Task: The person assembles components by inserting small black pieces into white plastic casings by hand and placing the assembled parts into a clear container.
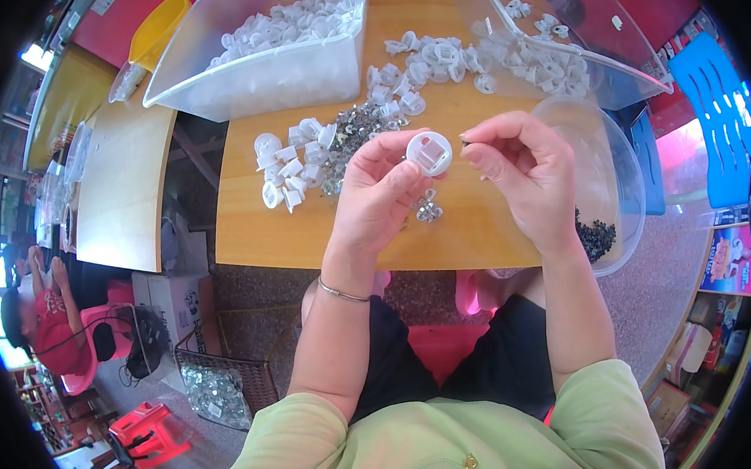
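My left hand [370, 197] is closed around a white round plastic part [429, 154], its flat face with a square recess turned toward me. Just right of it, my right hand [525, 173] pinches a tiny dark piece [465, 141] between thumb and forefinger; its exact kind is too small to tell. The two hands are apart, above the front half of the wooden table [258, 227]. Behind my left hand lies a heap of small shiny metal pieces [356, 128]. A smaller cluster of metal pieces [427, 207] sits beneath the held part.
Loose white plastic parts [293, 171] lie left of the metal heap. A large white bin [293, 75] full of such parts stands behind. At right are a tipped clear bin [628, 77] and a round clear tub [628, 173] with small black pieces [595, 235]. Another person [57, 324] sits far left.
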